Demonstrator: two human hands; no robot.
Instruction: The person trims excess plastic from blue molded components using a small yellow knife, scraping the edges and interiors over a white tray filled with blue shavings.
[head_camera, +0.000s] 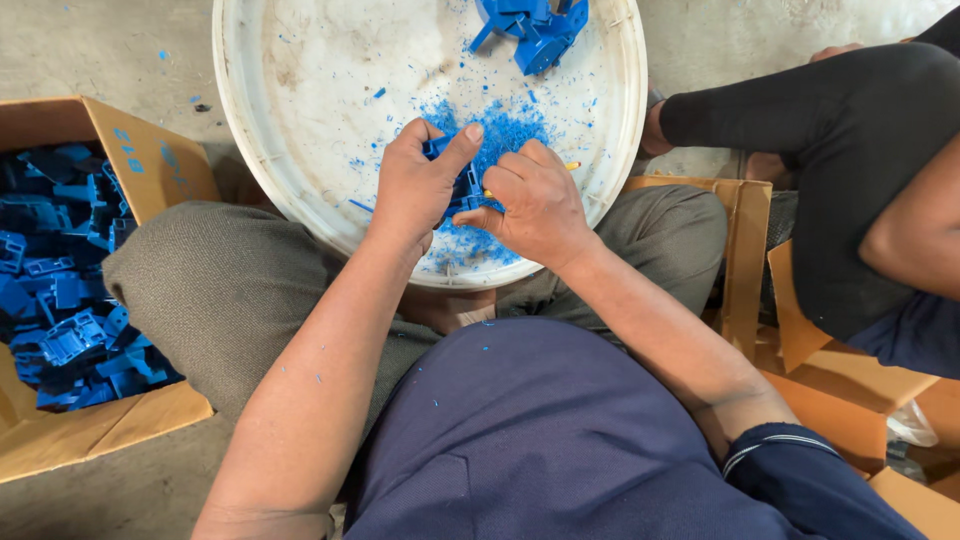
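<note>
Fingers of the left hand clamp around a small blue plastic part, thumb across its far end, steadying it over the white tub so shavings drop inside. Right hand is curled tight on a thin yellow-tipped tool, pressed against the part's right side. Its long axis seems to run near-to-far, though mostly hidden. More blue parts fill the cardboard box at left.

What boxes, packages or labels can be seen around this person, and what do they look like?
Cardboard box: at the left beside the knee, open, brown, filled with blue plastic parts, blue marks on one flap.
Cardboard pieces: at the right beside the other knee, brown and orange-brown, open flaps.
White plastic bag: far right among the cardboard, crumpled.
No signs or screens show.
</note>
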